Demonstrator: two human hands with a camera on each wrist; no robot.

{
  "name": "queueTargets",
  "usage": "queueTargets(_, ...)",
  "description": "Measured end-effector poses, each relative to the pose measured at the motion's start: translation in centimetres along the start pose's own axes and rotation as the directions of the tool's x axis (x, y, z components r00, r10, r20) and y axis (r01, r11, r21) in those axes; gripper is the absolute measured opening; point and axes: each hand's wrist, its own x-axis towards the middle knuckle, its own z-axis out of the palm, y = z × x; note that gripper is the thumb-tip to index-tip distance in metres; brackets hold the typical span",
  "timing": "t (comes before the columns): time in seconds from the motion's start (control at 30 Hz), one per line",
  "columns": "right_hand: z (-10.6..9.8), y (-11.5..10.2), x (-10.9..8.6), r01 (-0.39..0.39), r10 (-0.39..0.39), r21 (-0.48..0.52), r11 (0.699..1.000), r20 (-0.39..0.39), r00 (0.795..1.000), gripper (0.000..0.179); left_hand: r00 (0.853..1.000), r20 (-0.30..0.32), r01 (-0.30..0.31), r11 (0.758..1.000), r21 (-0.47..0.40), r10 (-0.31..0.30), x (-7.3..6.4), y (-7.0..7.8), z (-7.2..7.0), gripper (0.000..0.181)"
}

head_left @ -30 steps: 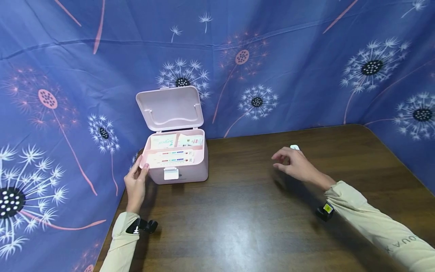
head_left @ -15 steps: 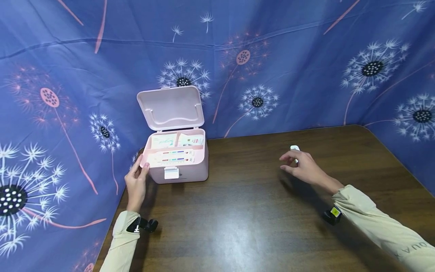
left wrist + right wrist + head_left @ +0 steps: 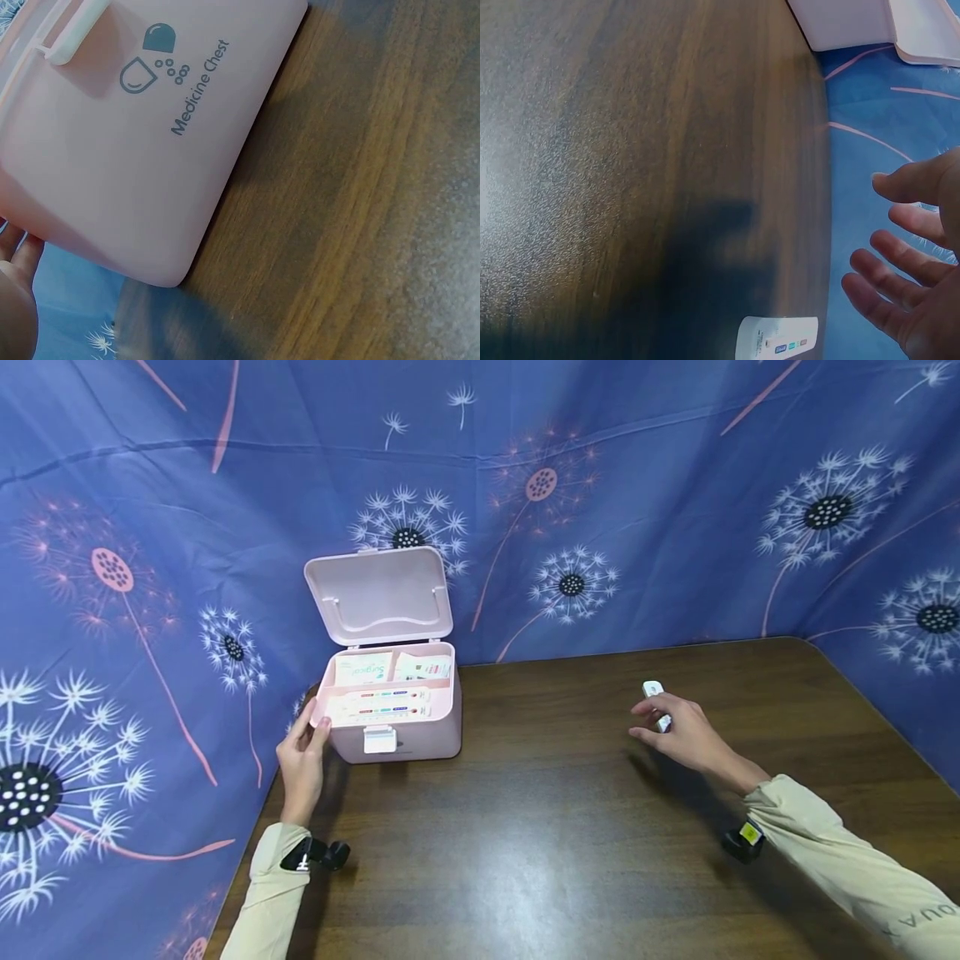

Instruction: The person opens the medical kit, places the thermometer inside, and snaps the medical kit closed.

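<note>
A pink medicine chest (image 3: pixel 431 742) stands at the table's left with its lid (image 3: pixel 378 597) raised. My left hand (image 3: pixel 302 768) grips its front left corner, thumb at the rim and fingers along the side. Two long white printed sticks (image 3: pixel 382 708) lie in the front compartment. Behind them are a "Surgical" packet (image 3: pixel 362 668) and another white packet (image 3: pixel 422 667). On the right, my right hand (image 3: pixel 690 735) hovers with loosely bent, spread fingers, holding nothing. A white printed stick (image 3: pixel 776 341) lies on the table below it, partly hidden by that hand in the head view.
The brown wooden table (image 3: pixel 525 827) has its back edge against a blue dandelion-print cloth (image 3: pixel 637 485), which also hangs along the left side. A white latch (image 3: pixel 380 741) hangs on the chest's front.
My right hand has moved to the right and slightly nearer, uncovering more of the white stick. The left hand keeps its grip on the chest, which has stayed in place.
</note>
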Motion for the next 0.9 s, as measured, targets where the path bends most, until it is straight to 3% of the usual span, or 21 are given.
queueTargets(0.3,0.0,0.6,-0.3,-0.035,0.034,-0.03,0.999,-0.019,0.999,0.024,1.0,0.022,-0.015,1.0,0.023,0.015,-0.7,2.4,0.5,0.044)
queueTargets(0.43,-0.1,1.0,-0.4,-0.047,0.046,-0.045,0.998,-0.034,0.998,0.025,1.0,0.021,-0.022,0.999,0.042,0.021,-0.8,2.8,0.6,0.044)
queueTargets(0.77,-0.3,1.7,-0.9,-0.145,0.142,-0.065,0.987,-0.044,0.989,0.026,1.0,0.004,-0.008,1.0,0.014,0.008,0.0,0.2,0.0,0.044)
queueTargets(0.9,-0.3,2.0,-1.1,-0.162,0.158,-0.073,0.984,-0.058,0.986,0.025,1.0,-0.002,-0.019,1.0,0.022,0.019,0.0,-0.1,0.0,0.044)
